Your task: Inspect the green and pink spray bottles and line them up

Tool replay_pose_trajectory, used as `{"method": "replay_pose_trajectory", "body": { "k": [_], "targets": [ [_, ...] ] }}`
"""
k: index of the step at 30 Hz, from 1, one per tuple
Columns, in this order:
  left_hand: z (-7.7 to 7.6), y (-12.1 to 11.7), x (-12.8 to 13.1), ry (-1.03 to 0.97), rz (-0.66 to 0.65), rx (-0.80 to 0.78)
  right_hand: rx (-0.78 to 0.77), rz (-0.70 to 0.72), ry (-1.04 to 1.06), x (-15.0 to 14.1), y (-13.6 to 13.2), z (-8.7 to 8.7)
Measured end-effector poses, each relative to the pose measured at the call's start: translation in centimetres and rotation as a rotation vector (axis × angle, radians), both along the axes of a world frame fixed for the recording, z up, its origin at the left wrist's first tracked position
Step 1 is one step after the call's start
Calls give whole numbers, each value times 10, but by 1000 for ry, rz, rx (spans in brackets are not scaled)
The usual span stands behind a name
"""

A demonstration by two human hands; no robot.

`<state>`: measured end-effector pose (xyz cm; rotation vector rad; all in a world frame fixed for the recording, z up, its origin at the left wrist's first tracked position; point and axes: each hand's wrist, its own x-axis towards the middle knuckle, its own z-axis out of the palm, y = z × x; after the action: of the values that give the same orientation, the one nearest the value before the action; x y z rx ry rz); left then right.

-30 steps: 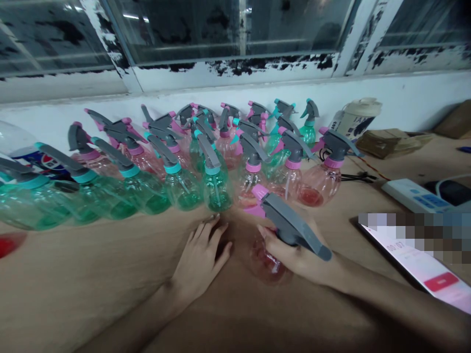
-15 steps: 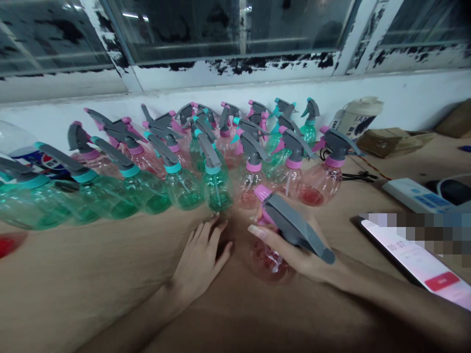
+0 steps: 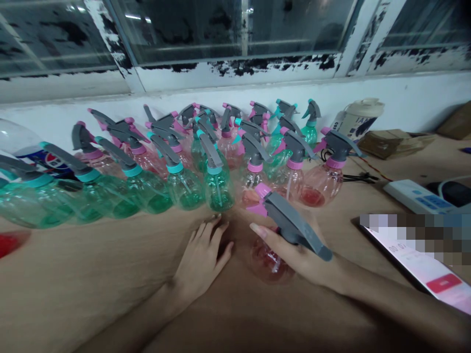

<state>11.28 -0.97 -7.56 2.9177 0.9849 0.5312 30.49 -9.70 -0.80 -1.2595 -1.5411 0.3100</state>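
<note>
My right hand (image 3: 294, 252) is wrapped round the neck of a pink spray bottle (image 3: 270, 262) with a grey and pink spray head. The bottle stands on the table, its nozzle facing away from me. My thumb lies along the near side below the head, while the other fingers are mostly hidden behind it. The pink trigger sticks out forward. To the left, my left hand (image 3: 202, 250) rests palm down on the table with its fingers stretched out, holding nothing. Just beyond its fingertips stands a green spray bottle (image 3: 220, 191).
Several more green and pink spray bottles (image 3: 149, 193) stand in rows toward the wall. A phone (image 3: 415, 260) and a white power strip (image 3: 415, 196) lie at the right. Farther back are a paper cup (image 3: 362, 117) and brown cardboard (image 3: 395, 139). A red object (image 3: 11, 243) is at the left edge.
My right fingers have drawn back from the front of the spray head, and the pink trigger now shows extended. The left hand stays where it was. The view has shifted very slightly.
</note>
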Motion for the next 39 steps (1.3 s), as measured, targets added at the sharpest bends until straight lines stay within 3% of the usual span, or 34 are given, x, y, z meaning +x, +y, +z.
{"method": "replay_pose_trajectory", "body": {
  "k": [6,16,24,31,39],
  "targets": [
    [-1,1,0,12,0,12,-19,-30,-16,0,0,0],
    [1,0,0,0,-9,2,-46,52,41,1,0,2],
    [2,-1,1,-2,-12,-10,6,46,7,2,2,5],
    [3,-1,1,2,-11,-10,-94,46,9,1,2,10],
    [1,1,0,-1,-17,3,-18,112,20,4,4,7]
  ]
}}
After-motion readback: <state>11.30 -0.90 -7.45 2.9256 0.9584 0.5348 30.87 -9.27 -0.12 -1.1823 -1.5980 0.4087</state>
